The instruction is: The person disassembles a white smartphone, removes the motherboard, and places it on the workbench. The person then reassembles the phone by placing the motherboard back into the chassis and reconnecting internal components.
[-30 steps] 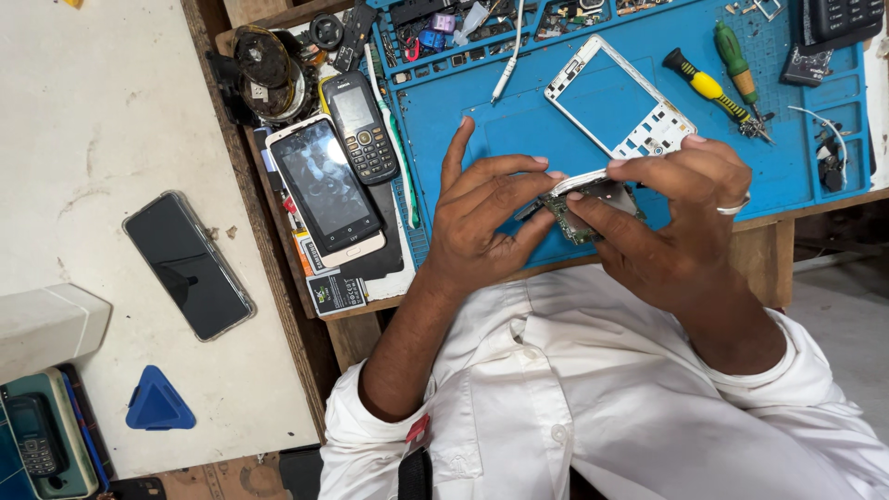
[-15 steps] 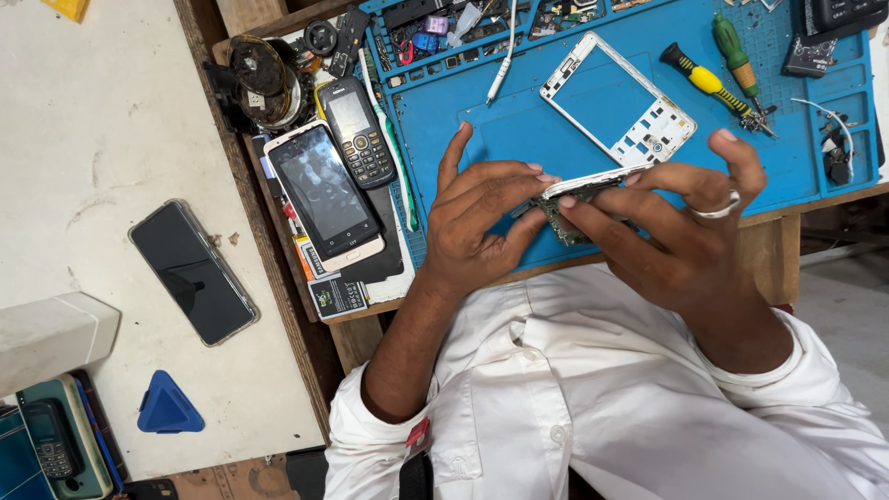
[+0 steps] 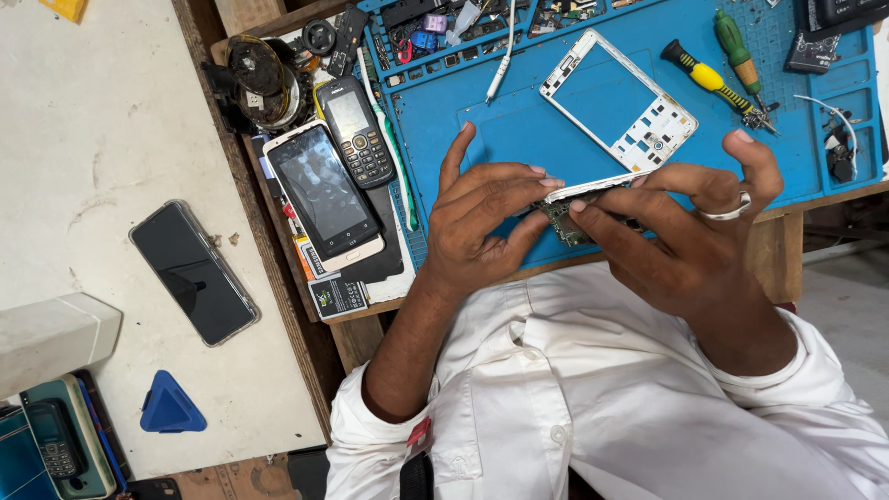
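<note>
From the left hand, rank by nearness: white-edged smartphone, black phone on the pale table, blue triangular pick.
1. White-edged smartphone, just left of the left hand.
2. Black phone, farther left on the pale table.
3. Blue pick, lower left, farthest.

I held a small stripped phone body with a white plastic edge and a bare green circuit board (image 3: 576, 211) between my fingers, just right of the frame's centre. It lay almost edge-on, its pale rim running from lower left up to the right, the board side turned down toward my chest. It hung over the near edge of the blue silicone work mat (image 3: 519, 130). Most of it was covered by my fingers, so I could not make out its far end.
</note>
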